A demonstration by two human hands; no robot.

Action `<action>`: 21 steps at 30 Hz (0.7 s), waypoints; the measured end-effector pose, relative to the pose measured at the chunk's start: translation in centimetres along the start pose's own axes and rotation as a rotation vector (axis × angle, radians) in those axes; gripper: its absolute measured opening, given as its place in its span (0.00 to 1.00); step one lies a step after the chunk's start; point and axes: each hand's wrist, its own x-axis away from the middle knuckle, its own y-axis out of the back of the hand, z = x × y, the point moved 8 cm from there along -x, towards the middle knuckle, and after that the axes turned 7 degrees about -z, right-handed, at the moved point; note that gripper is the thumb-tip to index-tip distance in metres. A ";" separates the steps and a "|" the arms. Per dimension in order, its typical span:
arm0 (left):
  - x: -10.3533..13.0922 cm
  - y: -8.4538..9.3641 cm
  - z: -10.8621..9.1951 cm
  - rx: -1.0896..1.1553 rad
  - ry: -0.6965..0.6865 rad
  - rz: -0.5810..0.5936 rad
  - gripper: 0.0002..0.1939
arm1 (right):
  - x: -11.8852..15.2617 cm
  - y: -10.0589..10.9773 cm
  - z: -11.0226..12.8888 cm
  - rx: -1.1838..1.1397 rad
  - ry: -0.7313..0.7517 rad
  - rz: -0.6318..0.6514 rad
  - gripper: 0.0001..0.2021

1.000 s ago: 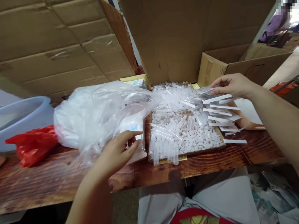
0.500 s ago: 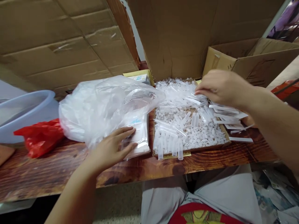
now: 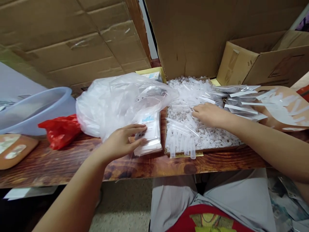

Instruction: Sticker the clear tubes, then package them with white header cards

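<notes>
My left hand [image 3: 124, 141] rests with spread fingers on a stack of printed packets [image 3: 152, 135] in clear sleeves. My right hand [image 3: 209, 115] reaches into a shallow cardboard tray [image 3: 166, 141] filled with small white plastic pieces [image 3: 212, 137]. Its fingers are bent down among the pieces, and what they hold, if anything, is hidden. Clear tubes [image 3: 182, 145] lie side by side at the tray's front left corner. Right of the tray lie clear bags with white strips [image 3: 241, 103].
A large translucent plastic bag [image 3: 108, 103] partly covers the packets. Further left are a red bag [image 3: 60, 130], a blue basin [image 3: 48, 108] and an orange tray [image 3: 26, 154]. An open cardboard box [image 3: 272, 67] stands at the back right, beside another orange tray [image 3: 277, 119].
My right hand has moved down and left, from above the tray's right back side into the white pieces. My left hand stays on the packets. The camera view has shifted slightly.
</notes>
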 end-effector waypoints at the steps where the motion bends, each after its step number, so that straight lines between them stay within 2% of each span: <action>1: 0.0 0.0 0.1 -0.004 0.009 0.005 0.37 | 0.0 0.6 -0.3 -0.012 -0.024 -0.048 0.14; 4: -0.2 0.1 0.1 -0.031 0.015 0.006 0.36 | -0.1 2.6 -0.6 -0.124 -0.108 -0.249 0.14; 7: -0.5 0.2 -0.2 -0.044 -0.002 -0.001 0.35 | -0.8 2.8 0.0 -0.333 -0.168 -0.355 0.16; 10: -0.6 0.3 -0.4 -0.052 -0.008 -0.028 0.32 | -2.2 1.4 1.5 -0.535 -0.182 -0.348 0.19; 14: -0.4 0.3 -1.4 -0.073 -0.097 -0.056 0.27 | -3.7 -0.8 3.0 -0.788 -0.171 -0.279 0.18; 18: -0.2 0.1 -2.0 -0.119 -0.144 -0.041 0.26 | -4.1 -1.8 3.2 -0.846 -0.168 -0.238 0.19; 21: 0.0 -0.3 -2.1 -0.205 -0.160 0.019 0.28 | -4.0 -1.8 2.7 -0.862 -0.178 -0.237 0.20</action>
